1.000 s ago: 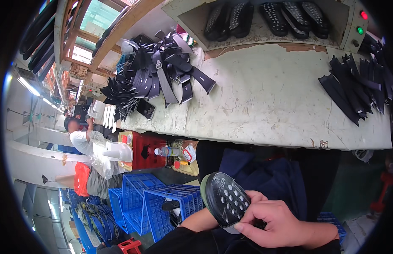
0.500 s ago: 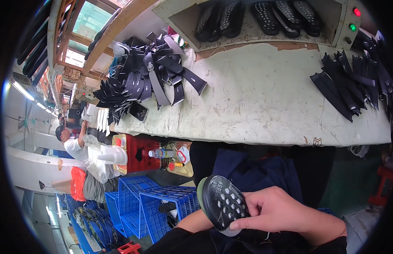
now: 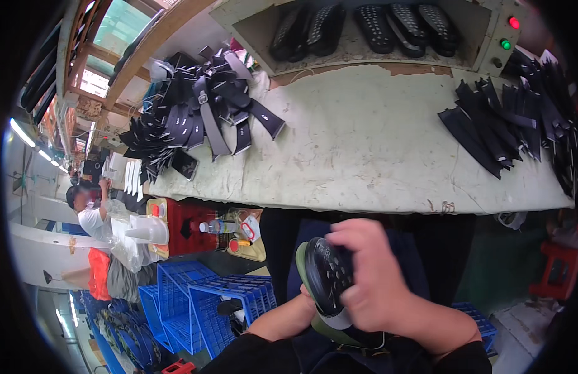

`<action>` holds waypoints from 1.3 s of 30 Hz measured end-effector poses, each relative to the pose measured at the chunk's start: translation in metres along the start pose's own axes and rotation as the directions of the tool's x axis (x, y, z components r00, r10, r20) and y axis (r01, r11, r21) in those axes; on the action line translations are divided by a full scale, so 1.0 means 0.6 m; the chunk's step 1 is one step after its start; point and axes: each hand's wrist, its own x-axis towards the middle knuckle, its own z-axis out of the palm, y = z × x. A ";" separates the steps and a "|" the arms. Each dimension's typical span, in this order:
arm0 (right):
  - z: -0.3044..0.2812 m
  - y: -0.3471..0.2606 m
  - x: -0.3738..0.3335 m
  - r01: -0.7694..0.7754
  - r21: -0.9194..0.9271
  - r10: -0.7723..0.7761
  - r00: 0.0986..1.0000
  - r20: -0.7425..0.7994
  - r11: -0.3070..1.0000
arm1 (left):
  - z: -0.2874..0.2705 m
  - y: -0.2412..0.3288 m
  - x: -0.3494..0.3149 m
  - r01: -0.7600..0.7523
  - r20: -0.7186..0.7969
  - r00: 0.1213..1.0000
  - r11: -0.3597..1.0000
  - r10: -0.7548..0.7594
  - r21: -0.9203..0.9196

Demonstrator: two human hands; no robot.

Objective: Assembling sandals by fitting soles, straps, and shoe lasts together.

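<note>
While left hand [image 3: 299, 310] grips black sole [image 3: 325, 274], lower centre, right hand [image 3: 374, 282] blurs over its right edge.
Right grip: cannot tell. Sole could twist loose if the right pushes harder than the half-hidden left holds. Beyond, upper left: strap pile [image 3: 198, 106].

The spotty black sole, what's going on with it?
Someone's left hand, partly hidden behind the sole, is holding it with the spotty side showing. The right hand is blurred at its right side, so I can't tell whether it's touching. On the table, dark straps lie in piles at left and right. More soles sit in the box at the back.
</note>
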 end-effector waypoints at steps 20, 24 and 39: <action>-0.067 -0.096 0.058 -0.005 -0.700 -0.023 0.999 -0.030 0.714 | 0.007 0.072 -0.013 0.735 0.044 0.677 0.672 -0.734 -0.093; -0.056 -0.103 0.071 -0.090 -0.860 0.207 0.978 0.019 0.503 | 0.025 0.061 -0.025 0.637 0.071 0.761 0.763 -0.645 0.106; -0.080 -0.068 0.028 -0.267 -0.837 0.140 0.964 -0.227 0.477 | 0.016 0.033 -0.005 0.239 0.167 0.794 0.553 -0.585 0.798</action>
